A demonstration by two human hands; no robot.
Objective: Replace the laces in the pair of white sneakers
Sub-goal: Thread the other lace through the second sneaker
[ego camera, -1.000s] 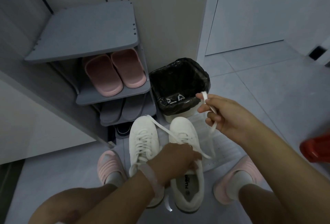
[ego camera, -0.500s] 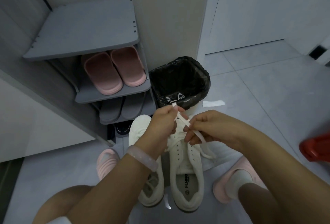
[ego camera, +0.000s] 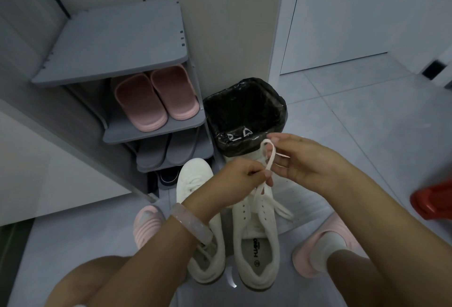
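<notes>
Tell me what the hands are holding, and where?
Both hands pinch the flat white shoelace: left hand below its loop, right hand at the loop's top.

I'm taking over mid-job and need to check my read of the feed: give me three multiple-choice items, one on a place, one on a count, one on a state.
1. Where is the black-lined bin?
A. right of the shoe rack
B. on its top shelf
C. behind the person

2. How many pink slippers are on the rack?
A. one
B. two
C. four

3. What is the lace doing?
A. lying in the bin
B. tied in a bow
C. pinched by both hands

Answers:
1 A, it stands on the floor beside the rack.
2 B, one pair side by side.
3 C, left hand and right hand grip it above the right sneaker.
</notes>
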